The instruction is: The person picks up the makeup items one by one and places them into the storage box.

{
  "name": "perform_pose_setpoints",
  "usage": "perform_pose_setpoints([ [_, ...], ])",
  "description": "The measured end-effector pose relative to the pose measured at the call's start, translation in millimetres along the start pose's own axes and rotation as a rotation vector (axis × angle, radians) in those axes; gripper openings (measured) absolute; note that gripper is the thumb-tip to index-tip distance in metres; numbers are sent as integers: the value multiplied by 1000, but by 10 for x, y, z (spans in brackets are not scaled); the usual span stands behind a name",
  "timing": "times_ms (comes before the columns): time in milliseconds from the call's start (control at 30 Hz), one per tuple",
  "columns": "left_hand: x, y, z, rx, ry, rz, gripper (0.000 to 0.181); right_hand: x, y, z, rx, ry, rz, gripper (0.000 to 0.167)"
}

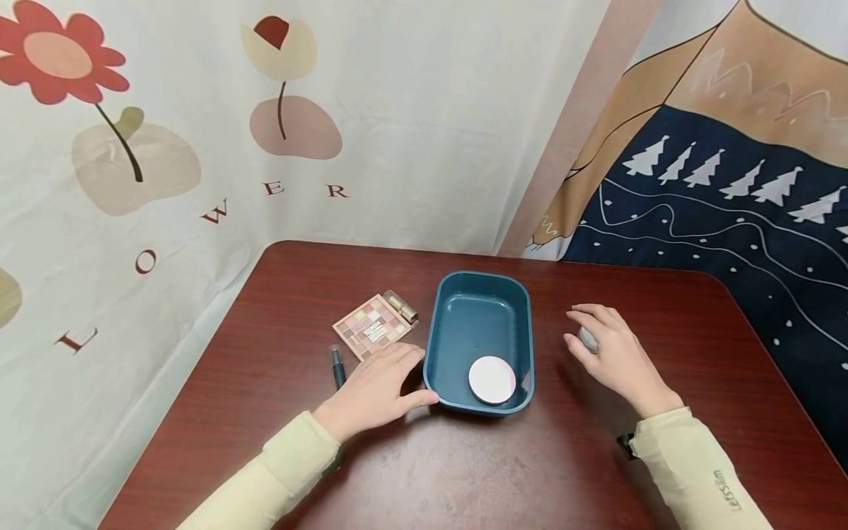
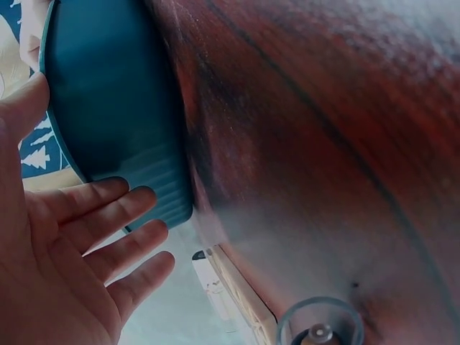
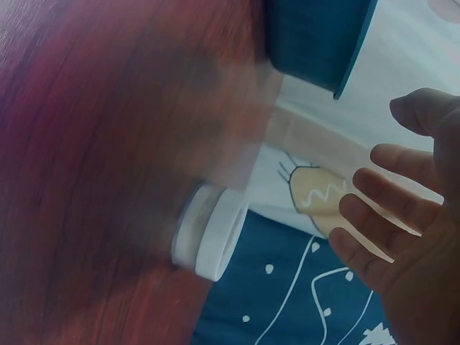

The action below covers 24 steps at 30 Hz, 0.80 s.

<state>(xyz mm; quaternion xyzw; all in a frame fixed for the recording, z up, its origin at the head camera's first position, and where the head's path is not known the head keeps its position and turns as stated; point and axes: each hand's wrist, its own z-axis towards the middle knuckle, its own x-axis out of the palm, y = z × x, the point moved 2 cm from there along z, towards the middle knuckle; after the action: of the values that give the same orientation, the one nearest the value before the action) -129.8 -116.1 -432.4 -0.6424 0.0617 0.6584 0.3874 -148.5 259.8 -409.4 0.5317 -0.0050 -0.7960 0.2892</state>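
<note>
A blue rectangular bin (image 1: pixel 478 324) stands mid-table with a round pinkish-white compact (image 1: pixel 492 380) in its near right corner. At the bin's left side, my left hand (image 1: pixel 374 386) has its thumb at the rim and its fingers loosely extended along the outer wall, also visible in the left wrist view. To the bin's right, my right hand (image 1: pixel 616 358) hovers over a small round jar with a white lid (image 3: pixel 215 233). The right wrist view shows its relaxed fingers apart from the jar. In the head view, that hand partly hides the jar (image 1: pixel 587 339).
Left of the bin lie a square makeup palette (image 1: pixel 372 325), a lipstick with a clear cap (image 1: pixel 400 306) and a dark pen-shaped stick (image 1: pixel 338 366), the last partly hidden by my left hand. Printed curtains (image 1: pixel 411 147) hang behind the reddish-brown table (image 1: pixel 291 294).
</note>
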Motion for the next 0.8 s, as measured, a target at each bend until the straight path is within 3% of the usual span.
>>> perform_pose_setpoints([
  [267, -12, -6, -6, -20, 11, -25, 58, -8, -90, -27, 60, 27, -3, 40],
  [800, -2, 1, 9, -40, 18, -28, 63, 10, -306, -59, 92, 79, -47, 42],
])
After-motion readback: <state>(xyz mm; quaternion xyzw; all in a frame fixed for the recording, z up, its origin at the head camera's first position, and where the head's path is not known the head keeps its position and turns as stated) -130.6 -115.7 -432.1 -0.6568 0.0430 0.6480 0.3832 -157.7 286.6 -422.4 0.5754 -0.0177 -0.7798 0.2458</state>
